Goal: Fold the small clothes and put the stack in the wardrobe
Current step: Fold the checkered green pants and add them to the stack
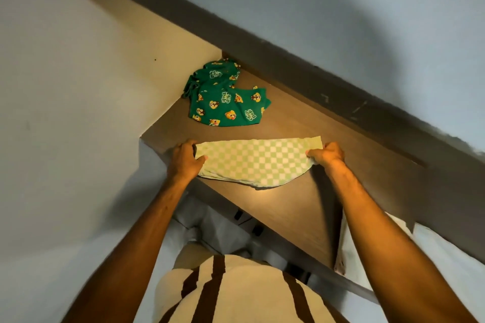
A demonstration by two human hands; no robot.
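Observation:
A small light-green and white checkered garment (256, 161) lies stretched flat across the brown table (341, 155), folded into a long half-round shape. My left hand (185, 158) pinches its left end, thumb on top of the cloth. My right hand (326, 155) grips its right end. Further back, near the table's far corner, a dark green garment (225, 98) printed with yellow cartoon faces lies crumpled and partly spread.
The table sits in a corner, with a pale wall (65, 86) on the left and a dark ledge (288, 60) along its far side. A white cloth (349, 241) hangs off the table's near right edge. Table legs and floor show below the front edge.

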